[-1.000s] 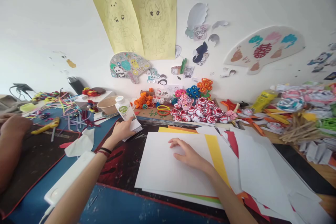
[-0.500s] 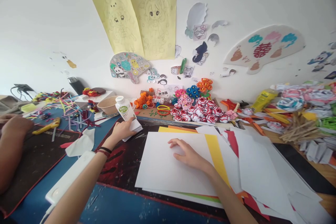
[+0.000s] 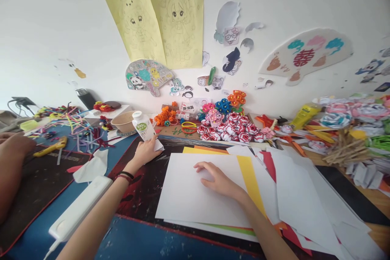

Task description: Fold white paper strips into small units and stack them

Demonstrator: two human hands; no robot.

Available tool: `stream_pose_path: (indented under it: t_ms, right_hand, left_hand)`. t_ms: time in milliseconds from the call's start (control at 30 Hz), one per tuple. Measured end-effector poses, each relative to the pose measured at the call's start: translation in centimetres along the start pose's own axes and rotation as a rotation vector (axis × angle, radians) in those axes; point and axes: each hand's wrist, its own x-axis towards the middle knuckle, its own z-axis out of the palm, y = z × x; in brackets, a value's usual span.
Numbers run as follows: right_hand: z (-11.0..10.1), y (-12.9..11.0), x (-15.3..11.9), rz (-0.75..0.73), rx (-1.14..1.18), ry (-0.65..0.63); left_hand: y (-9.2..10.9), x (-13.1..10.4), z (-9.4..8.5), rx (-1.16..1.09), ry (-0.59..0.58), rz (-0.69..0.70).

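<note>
My left hand [image 3: 145, 151] is at the white glue bottle [image 3: 144, 128], its index finger stretched out over the small white paper stack beside the bottle. Its other fingers are curled and partly hidden, so a grip cannot be made out. My right hand [image 3: 217, 178] rests on a large white sheet [image 3: 185, 195], fingers loosely bent and apart, holding nothing. Yellow, orange and green sheets show at the edges beneath the white one.
Another person's hand [image 3: 15, 150] is at the far left near a yellow cutter [image 3: 51, 147]. A white power strip [image 3: 79, 207] lies beside my left forearm. Paper flowers [image 3: 237, 128] stand by the wall; more white sheets [image 3: 304, 195] spread right.
My left hand has shifted slightly right over the small paper stack, covering more of it. My right hand has stayed in place. The view has shifted slightly.
</note>
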Motion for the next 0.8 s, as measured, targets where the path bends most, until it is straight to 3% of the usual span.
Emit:
stream_pose_path:
  t_ms: [300,633,800]
  right_hand:
    - [-0.1,-0.2,0.0,-0.007,-0.017,-0.005]
    - [0.0,-0.4,-0.1,-0.023,-0.037,-0.014]
    - [0.0,-0.3,0.0,-0.026,-0.041,-0.017]
  left_hand:
    - [-0.2,-0.4,-0.2,0.014,0.002,0.020]
    - [-3.7,-1.8,-0.6,0.049,-0.139,0.049]
    - [-4.4,-2.2,-0.9,0.067,-0.164,0.084]
